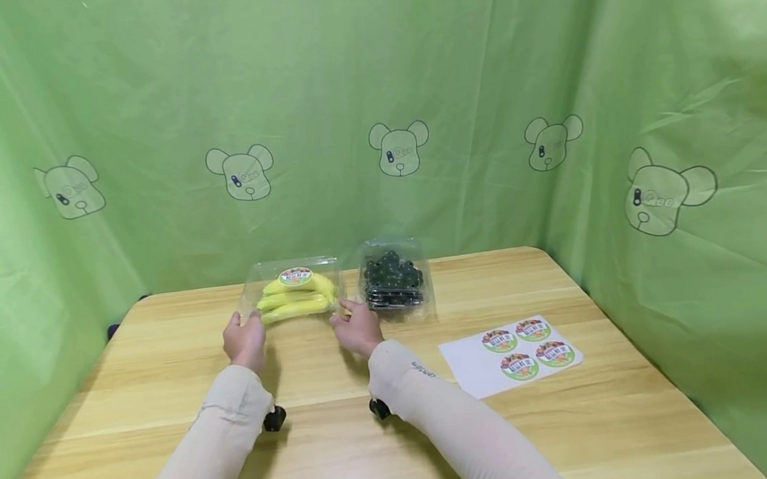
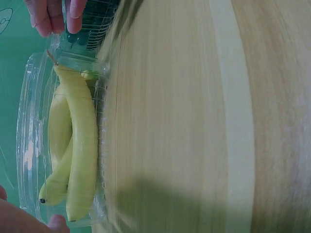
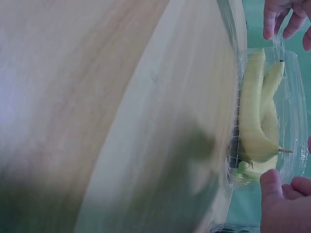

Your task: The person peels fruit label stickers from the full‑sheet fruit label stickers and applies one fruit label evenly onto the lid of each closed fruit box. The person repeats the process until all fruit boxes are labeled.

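Note:
A clear plastic clamshell box (image 1: 251,292) holds several yellow bananas (image 1: 296,310), and a round printed sticker (image 1: 296,276) is on its lid. At the box's left end, my left hand (image 1: 244,342) pinches the plastic edge. My right hand (image 1: 357,330) does the same at the opposite end, its thumb (image 3: 271,187) near the banana stems. The left wrist view shows the bananas (image 2: 82,145) through the side wall, close over the wooden table.
Just right of the bananas stands a second clear box (image 1: 430,284) of dark round fruit (image 1: 393,271). A white sheet (image 1: 469,364) with several round stickers (image 1: 520,366) lies on the table (image 1: 328,449) at the right. Green curtains (image 1: 312,78) enclose the back and sides.

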Available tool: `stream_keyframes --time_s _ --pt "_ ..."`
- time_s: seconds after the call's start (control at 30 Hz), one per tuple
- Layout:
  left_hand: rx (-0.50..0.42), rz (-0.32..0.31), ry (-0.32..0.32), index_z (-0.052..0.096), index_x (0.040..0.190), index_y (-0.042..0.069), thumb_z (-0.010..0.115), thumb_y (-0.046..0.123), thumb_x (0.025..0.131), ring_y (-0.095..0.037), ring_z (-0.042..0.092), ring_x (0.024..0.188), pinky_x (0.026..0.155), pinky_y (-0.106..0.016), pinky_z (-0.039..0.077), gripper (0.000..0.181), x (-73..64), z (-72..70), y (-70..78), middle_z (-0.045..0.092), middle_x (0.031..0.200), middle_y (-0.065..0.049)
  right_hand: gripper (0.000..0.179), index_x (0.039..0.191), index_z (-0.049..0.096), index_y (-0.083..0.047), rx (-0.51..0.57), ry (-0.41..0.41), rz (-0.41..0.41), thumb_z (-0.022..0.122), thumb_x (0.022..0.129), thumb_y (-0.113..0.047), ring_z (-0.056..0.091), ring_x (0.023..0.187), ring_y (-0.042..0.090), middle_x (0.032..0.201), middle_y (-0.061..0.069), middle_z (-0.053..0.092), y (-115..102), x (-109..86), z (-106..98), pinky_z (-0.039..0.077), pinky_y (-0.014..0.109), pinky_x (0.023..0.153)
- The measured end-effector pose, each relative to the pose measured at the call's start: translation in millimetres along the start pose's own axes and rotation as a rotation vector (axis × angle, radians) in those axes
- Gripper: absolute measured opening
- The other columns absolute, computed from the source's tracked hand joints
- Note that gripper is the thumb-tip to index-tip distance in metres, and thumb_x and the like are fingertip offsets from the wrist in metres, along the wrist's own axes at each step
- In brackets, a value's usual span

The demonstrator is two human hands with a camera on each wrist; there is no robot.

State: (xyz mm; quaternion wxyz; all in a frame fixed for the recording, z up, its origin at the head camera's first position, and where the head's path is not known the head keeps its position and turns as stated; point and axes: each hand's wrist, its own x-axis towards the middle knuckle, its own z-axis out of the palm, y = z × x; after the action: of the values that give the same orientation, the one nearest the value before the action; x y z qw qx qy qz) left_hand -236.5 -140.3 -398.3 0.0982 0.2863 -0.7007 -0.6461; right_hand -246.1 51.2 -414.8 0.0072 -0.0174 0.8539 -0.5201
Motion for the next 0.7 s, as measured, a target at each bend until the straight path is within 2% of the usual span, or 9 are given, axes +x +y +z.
stream_keyframes --time_s 0.07,0.13,0.2,0.3,0.43,0.5,0.53,0.6,0.7 --pt "0.006 -0.004 -0.017 0.018 0.155 0.011 0.050 0.028 0.100 -0.038 0.014 0.144 0.117 -0.047 0.015 0.066 0.7 -0.6 0.1 0.016 0.159 -0.016 0.052 0.144 0.046 -0.009 -0.004 -0.035 -0.002 0.060 0.094 -0.016 0.050 0.056 0.009 0.090 0.005 0.065 1.6 1.4 -0.3 0.050 0.026 0.060" --pt "0.016 -0.007 -0.031 0.016 0.155 0.012 0.050 0.030 0.100 -0.038 0.012 0.144 0.117 -0.048 0.014 0.067 1.2 -1.5 0.7 0.014 0.159 -0.016 0.054 0.147 0.042 -0.010 -0.002 -0.066 -0.005 0.056 0.095 -0.014 0.031 0.044 0.009 0.063 -0.001 0.050 2.6 2.4 -0.9 0.040 0.024 0.048" --pt "0.024 -0.007 -0.048 0.014 0.155 0.012 0.050 0.032 0.100 -0.038 0.010 0.144 0.117 -0.049 0.012 0.069 1.5 -2.5 1.4 0.012 0.160 -0.016 0.055 0.148 0.040 -0.010 -0.007 -0.088 -0.011 0.053 0.095 -0.012 0.027 0.040 0.007 0.052 -0.005 0.035 2.1 2.7 -2.1 0.037 0.024 0.045" --pt "0.039 -0.007 -0.073 0.012 0.156 0.013 0.050 0.035 0.100 -0.040 0.009 0.144 0.117 -0.050 0.012 0.071 2.2 -3.0 2.4 0.009 0.160 -0.016 0.056 0.149 0.038 -0.010 -0.025 -0.107 -0.023 0.050 0.095 -0.012 0.028 0.040 0.007 0.051 -0.006 0.038 1.4 2.8 -4.0 0.039 0.025 0.048" --pt "0.040 -0.020 -0.104 0.009 0.156 0.014 0.050 0.036 0.100 -0.040 0.008 0.144 0.116 -0.052 0.014 0.073 4.6 -4.0 3.6 0.006 0.160 -0.016 0.056 0.150 0.036 -0.012 -0.029 -0.119 -0.019 0.051 0.096 -0.013 0.031 0.040 0.007 0.060 0.002 0.053 1.8 3.8 -5.0 0.042 0.025 0.047" --pt "0.038 -0.028 -0.117 0.008 0.156 0.015 0.050 0.037 0.100 -0.041 0.007 0.144 0.116 -0.052 0.015 0.073 5.6 -4.5 4.6 0.005 0.161 -0.016 0.056 0.150 0.036 -0.012 -0.020 -0.123 -0.018 0.051 0.097 -0.013 0.031 0.039 0.007 0.083 0.012 0.067 2.7 4.8 -5.2 0.042 0.025 0.045" --pt "0.036 -0.030 -0.123 0.008 0.156 0.014 0.050 0.037 0.100 -0.040 0.007 0.144 0.116 -0.052 0.015 0.074 6.2 -4.7 5.1 0.004 0.161 -0.017 0.056 0.150 0.036 -0.012 -0.016 -0.124 -0.016 0.052 0.097 -0.013 0.031 0.039 0.007 0.100 0.017 0.068 3.3 5.6 -5.2 0.042 0.025 0.044" --pt "0.037 -0.029 -0.133 0.008 0.156 0.013 0.050 0.038 0.099 -0.041 0.007 0.144 0.116 -0.053 0.015 0.074 7.5 -5.1 6.0 0.003 0.161 -0.017 0.056 0.150 0.036 -0.013 -0.013 -0.126 -0.016 0.053 0.097 -0.014 0.031 0.039 0.007 0.129 0.022 0.058 3.7 6.9 -5.3 0.043 0.025 0.044" --pt "0.035 -0.024 -0.143 0.008 0.156 0.012 0.050 0.038 0.099 -0.041 0.007 0.144 0.116 -0.053 0.015 0.075 8.6 -5.4 7.0 0.003 0.160 -0.017 0.056 0.150 0.036 -0.013 -0.024 -0.128 -0.017 0.053 0.097 -0.014 0.030 0.040 0.007 0.145 0.022 0.044 4.0 8.6 -5.5 0.045 0.026 0.049"
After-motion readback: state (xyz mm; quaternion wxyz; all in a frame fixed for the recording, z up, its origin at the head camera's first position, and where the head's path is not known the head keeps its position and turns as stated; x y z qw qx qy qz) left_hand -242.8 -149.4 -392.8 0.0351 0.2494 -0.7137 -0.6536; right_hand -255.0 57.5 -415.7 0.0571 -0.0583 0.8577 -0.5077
